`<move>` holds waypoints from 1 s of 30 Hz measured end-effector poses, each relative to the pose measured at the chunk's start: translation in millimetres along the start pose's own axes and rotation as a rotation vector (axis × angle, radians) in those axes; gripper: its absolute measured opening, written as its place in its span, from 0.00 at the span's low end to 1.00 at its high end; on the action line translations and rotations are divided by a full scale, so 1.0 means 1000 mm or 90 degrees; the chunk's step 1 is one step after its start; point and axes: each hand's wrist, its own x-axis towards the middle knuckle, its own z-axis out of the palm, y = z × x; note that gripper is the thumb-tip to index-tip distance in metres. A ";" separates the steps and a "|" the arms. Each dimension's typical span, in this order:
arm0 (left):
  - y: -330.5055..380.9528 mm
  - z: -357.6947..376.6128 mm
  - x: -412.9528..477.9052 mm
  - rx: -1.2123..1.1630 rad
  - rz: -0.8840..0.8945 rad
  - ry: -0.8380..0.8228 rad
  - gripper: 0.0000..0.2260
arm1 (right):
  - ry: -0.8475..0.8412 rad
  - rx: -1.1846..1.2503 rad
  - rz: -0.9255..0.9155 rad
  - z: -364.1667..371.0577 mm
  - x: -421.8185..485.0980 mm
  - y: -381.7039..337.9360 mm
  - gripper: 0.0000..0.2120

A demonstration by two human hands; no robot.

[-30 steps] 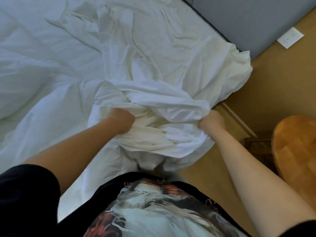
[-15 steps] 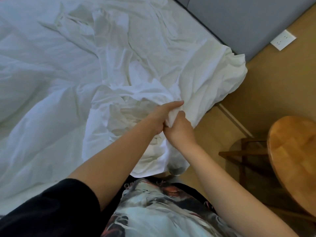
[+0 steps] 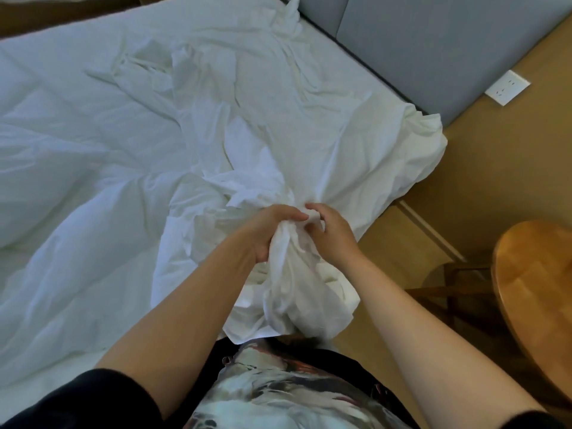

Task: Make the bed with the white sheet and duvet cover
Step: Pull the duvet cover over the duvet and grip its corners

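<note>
A crumpled white duvet cover [image 3: 278, 125] lies across the bed, over a puffy white duvet [image 3: 62, 181] at the left. Its near end is gathered into a bunch [image 3: 297, 280] that hangs down in front of me at the bed's edge. My left hand [image 3: 269, 230] grips this bunch from the left, fingers curled round the cloth. My right hand [image 3: 331, 233] sits just to the right, its fingers curled into the same gathered fabric. The two hands almost touch. A corner of the cover [image 3: 424, 140] droops over the bed's right edge.
A grey upholstered headboard [image 3: 433, 41] runs along the upper right. Tan wall [image 3: 495, 168] with a white socket plate [image 3: 507, 87] lies to the right. A round wooden table [image 3: 538, 292] stands at the right edge, close to my right arm.
My hands, first apart on the cloth's edge, came together at the middle. The cover is now gathered into one bunch between them, and the view has shifted up the bed.
</note>
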 end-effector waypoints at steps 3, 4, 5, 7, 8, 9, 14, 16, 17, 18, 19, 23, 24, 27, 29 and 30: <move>0.007 0.000 -0.001 -0.059 0.075 0.135 0.07 | 0.147 -0.040 -0.035 -0.006 0.009 -0.006 0.10; 0.009 0.000 0.002 -0.101 0.095 0.188 0.05 | 0.191 -0.012 -0.023 -0.011 0.010 -0.007 0.10; 0.011 0.000 0.005 -0.148 0.109 0.221 0.03 | 0.243 0.030 -0.002 -0.018 0.009 -0.007 0.10; 0.015 0.002 0.009 -0.211 0.114 0.205 0.04 | 0.341 0.096 0.027 -0.027 0.000 -0.005 0.11; 0.016 0.005 0.011 -0.217 0.108 0.177 0.04 | 0.363 0.094 0.018 -0.029 -0.005 -0.004 0.10; 0.016 0.011 0.012 -0.216 0.101 0.144 0.04 | 0.359 0.081 0.000 -0.028 -0.010 -0.003 0.10; 0.009 0.045 0.021 -0.150 0.026 0.008 0.06 | 0.288 0.013 -0.080 -0.024 -0.020 0.001 0.09; 0.009 0.053 0.028 -0.109 0.008 -0.018 0.06 | 0.293 0.000 -0.080 -0.028 -0.023 0.005 0.09; 0.009 0.057 0.031 -0.074 -0.005 -0.017 0.07 | 0.314 0.014 -0.066 -0.031 -0.024 0.007 0.09; 0.008 0.061 0.032 -0.032 -0.021 -0.009 0.08 | 0.345 0.047 -0.040 -0.034 -0.025 0.008 0.08; 0.007 0.065 0.035 0.011 -0.037 0.003 0.10 | 0.375 0.087 -0.013 -0.037 -0.025 0.008 0.08; 0.006 0.073 0.045 0.050 -0.061 -0.003 0.15 | 0.347 0.129 0.011 -0.049 -0.018 0.015 0.09; 0.010 0.075 0.047 0.042 -0.046 -0.008 0.15 | 0.327 0.130 0.011 -0.053 -0.015 0.018 0.11; 0.028 0.085 0.054 -0.009 0.059 -0.051 0.17 | 0.290 0.161 0.034 -0.066 -0.004 0.030 0.16; 0.040 0.099 0.059 0.015 0.109 -0.094 0.18 | 0.298 0.217 0.054 -0.076 0.004 0.036 0.18; 0.042 0.108 0.062 0.081 0.113 -0.102 0.16 | 0.323 0.245 0.056 -0.082 0.009 0.040 0.18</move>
